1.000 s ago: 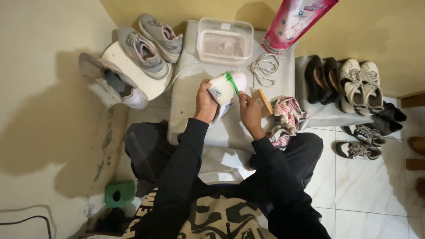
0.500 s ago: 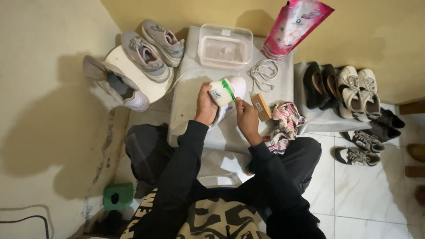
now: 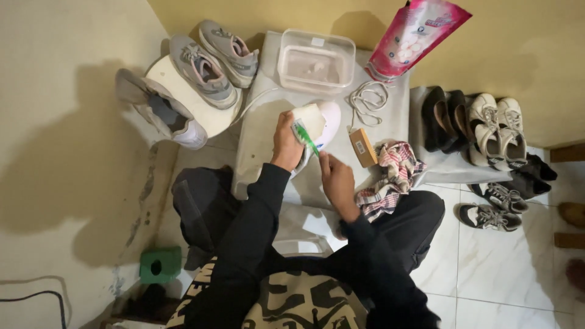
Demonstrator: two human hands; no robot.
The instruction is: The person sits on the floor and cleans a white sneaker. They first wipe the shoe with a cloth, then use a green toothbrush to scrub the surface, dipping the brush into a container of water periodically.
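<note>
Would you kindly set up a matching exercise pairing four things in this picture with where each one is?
Things:
1. green toothbrush
2. clear plastic tub
3. pink refill pouch
4. checked cloth

Places:
A. leaning on the yellow wall
B. beside the right hand
C. against the white shoe in the left hand
D. at the far edge of the grey mat

Pairs: 1-C, 2-D, 3-A, 4-B

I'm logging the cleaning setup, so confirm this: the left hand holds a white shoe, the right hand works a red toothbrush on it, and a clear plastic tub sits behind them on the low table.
One detail is wrong: the toothbrush is green, not red, as the head view shows. The rest holds: the left hand holds the white shoe, the right hand works the brush, and the clear plastic tub sits behind on the low table.
</note>
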